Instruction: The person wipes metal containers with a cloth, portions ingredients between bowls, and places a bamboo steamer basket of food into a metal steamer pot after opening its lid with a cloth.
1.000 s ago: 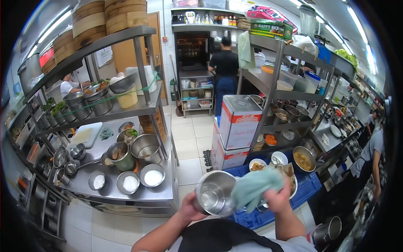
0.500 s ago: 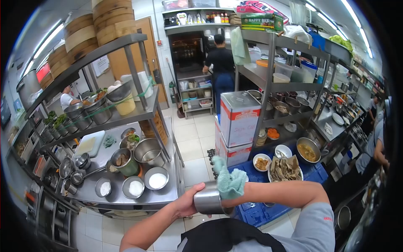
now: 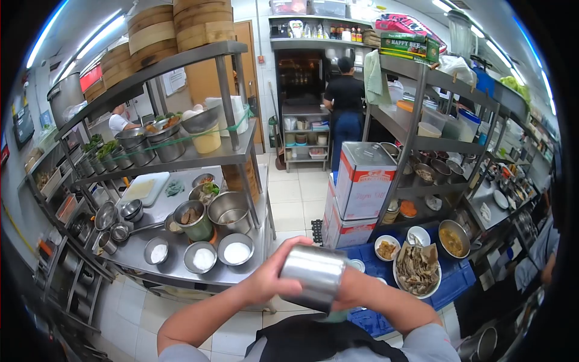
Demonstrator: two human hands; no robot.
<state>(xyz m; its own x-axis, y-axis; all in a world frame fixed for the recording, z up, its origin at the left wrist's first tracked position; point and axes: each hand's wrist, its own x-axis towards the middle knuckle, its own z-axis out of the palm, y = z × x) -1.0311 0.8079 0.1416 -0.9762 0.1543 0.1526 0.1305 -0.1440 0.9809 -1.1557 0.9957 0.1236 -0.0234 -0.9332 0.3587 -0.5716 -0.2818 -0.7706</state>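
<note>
I observe one steel container, cylindrical, with a plain polished wall showing bright reflections. It is lying on its side in mid-air, well clear of the steel prep table and lower right of it. Its closed base end faces left; the open end faces right and is hidden. A sliver of green cloth shows just beneath its lower edge.

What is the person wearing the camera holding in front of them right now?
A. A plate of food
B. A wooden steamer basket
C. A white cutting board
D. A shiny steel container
D: the left hand grips a shiny steel container held sideways at chest level, with the right forearm reaching into its far end.
</note>
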